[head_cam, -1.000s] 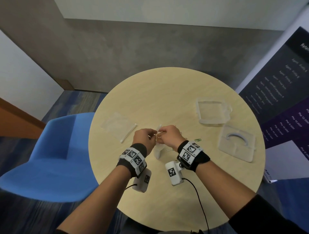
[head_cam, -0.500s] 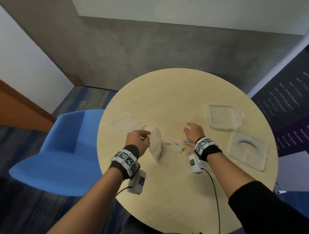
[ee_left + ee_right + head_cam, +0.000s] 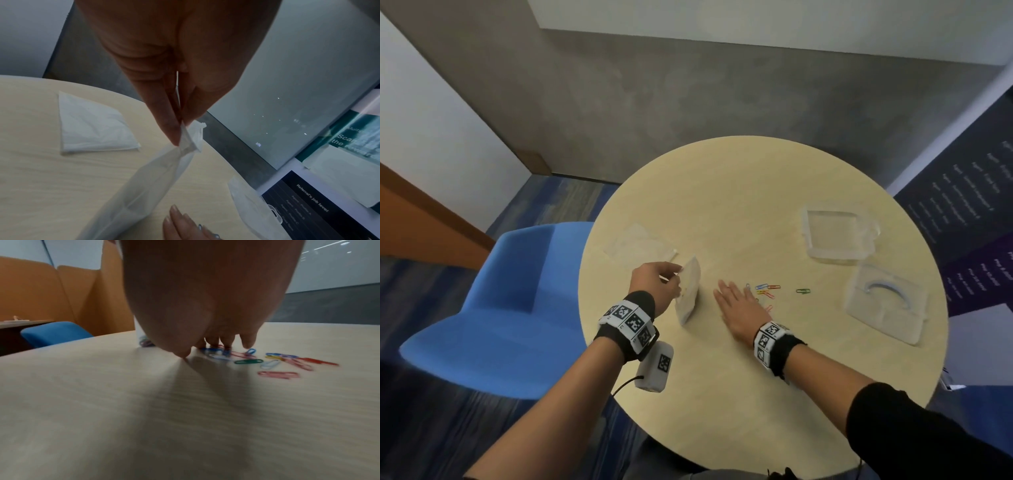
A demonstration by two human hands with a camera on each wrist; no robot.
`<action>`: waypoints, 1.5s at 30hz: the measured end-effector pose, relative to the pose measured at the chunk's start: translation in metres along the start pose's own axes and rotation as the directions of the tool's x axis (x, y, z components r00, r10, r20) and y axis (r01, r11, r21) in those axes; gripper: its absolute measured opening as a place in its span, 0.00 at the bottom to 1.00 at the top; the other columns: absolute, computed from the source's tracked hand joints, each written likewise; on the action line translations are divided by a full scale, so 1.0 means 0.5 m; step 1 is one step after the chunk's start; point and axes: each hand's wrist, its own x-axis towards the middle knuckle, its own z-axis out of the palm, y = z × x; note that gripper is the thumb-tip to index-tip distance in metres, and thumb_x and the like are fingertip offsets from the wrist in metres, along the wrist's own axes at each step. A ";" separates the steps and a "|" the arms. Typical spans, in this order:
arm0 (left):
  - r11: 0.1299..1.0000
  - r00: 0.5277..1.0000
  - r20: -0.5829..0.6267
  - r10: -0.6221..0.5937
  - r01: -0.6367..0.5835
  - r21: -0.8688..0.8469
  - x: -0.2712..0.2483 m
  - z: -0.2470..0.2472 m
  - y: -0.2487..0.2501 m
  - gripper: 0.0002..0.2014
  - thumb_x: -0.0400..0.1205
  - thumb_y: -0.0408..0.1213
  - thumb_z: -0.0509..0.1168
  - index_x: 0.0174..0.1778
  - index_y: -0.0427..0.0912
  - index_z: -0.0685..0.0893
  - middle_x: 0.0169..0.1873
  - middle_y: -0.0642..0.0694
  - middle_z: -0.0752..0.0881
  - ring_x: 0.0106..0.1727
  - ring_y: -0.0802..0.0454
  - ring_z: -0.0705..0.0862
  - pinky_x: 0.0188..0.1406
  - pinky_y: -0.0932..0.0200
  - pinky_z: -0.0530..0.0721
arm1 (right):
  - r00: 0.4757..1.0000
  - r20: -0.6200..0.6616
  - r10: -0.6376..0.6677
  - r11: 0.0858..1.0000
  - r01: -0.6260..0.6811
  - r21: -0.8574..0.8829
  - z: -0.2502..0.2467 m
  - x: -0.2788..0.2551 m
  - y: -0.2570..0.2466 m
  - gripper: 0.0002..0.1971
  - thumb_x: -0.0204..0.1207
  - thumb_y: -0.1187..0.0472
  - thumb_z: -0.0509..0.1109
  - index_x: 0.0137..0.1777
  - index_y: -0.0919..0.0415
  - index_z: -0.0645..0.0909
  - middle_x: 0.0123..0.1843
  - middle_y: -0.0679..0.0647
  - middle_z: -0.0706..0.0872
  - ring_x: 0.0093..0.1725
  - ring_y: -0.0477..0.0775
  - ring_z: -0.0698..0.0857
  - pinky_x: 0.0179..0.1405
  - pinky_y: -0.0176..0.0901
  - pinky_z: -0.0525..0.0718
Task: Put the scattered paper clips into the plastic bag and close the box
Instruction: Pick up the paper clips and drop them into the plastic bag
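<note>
My left hand pinches the top edge of a small clear plastic bag, which hangs down to the round table. The pinch shows close up in the left wrist view, with the bag slanting below it. My right hand lies flat with straight fingers resting on coloured paper clips. More clips lie scattered to its right, with a green one apart. A clear box base and its lid lie open at the right.
A second flat plastic bag lies on the table behind my left hand. A blue chair stands at the table's left. A dark printed banner stands at the right.
My right hand let go of the bag, swung right to the clips and now lies flat on them. The left hand holds the bag alone, a little to the left.
</note>
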 end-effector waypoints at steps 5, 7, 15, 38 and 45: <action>1.000 0.999 0.046 0.017 -0.018 0.010 -0.006 0.023 0.015 0.12 0.81 0.29 0.65 0.55 0.44 0.91 0.35 0.51 0.90 0.40 0.50 0.92 0.47 0.61 0.85 | 0.997 -0.065 -0.034 0.991 0.025 -0.132 -0.002 -0.052 0.063 0.29 0.86 0.52 0.49 0.86 0.55 0.50 0.87 0.58 0.46 0.85 0.68 0.45 0.79 0.74 0.40; 1.000 0.998 0.059 0.021 -0.022 0.019 -0.008 0.028 0.017 0.12 0.81 0.29 0.66 0.56 0.45 0.91 0.37 0.51 0.90 0.41 0.49 0.91 0.47 0.59 0.85 | 0.997 -0.049 0.063 0.996 -0.066 -0.065 -0.011 -0.058 0.080 0.30 0.84 0.44 0.51 0.85 0.45 0.51 0.88 0.55 0.42 0.85 0.69 0.42 0.77 0.77 0.43; 1.000 0.998 0.055 -0.003 0.004 -0.014 -0.012 0.023 0.008 0.12 0.81 0.29 0.66 0.56 0.44 0.91 0.38 0.50 0.90 0.43 0.47 0.92 0.55 0.53 0.89 | 0.978 -0.143 0.155 0.987 -0.146 0.071 0.009 -0.082 0.060 0.29 0.82 0.73 0.55 0.83 0.65 0.56 0.85 0.64 0.58 0.81 0.72 0.61 0.77 0.59 0.68; 0.994 0.986 0.163 -0.018 0.035 -0.105 -0.027 0.091 0.035 0.12 0.82 0.25 0.66 0.58 0.38 0.89 0.45 0.38 0.91 0.35 0.48 0.91 0.45 0.56 0.93 | 0.903 0.222 0.367 -0.737 0.137 0.662 -0.206 -0.076 0.096 0.11 0.74 0.83 0.65 0.54 0.77 0.82 0.47 0.65 0.88 0.47 0.56 0.88 0.53 0.43 0.89; 0.992 0.991 0.134 0.017 -0.001 -0.124 -0.021 0.097 0.045 0.11 0.82 0.26 0.67 0.58 0.36 0.89 0.42 0.41 0.90 0.37 0.45 0.91 0.45 0.49 0.93 | 0.938 0.026 0.345 -0.397 0.121 0.910 -0.236 -0.103 -0.029 0.13 0.70 0.79 0.74 0.56 0.75 0.86 0.47 0.64 0.91 0.46 0.59 0.90 0.51 0.47 0.90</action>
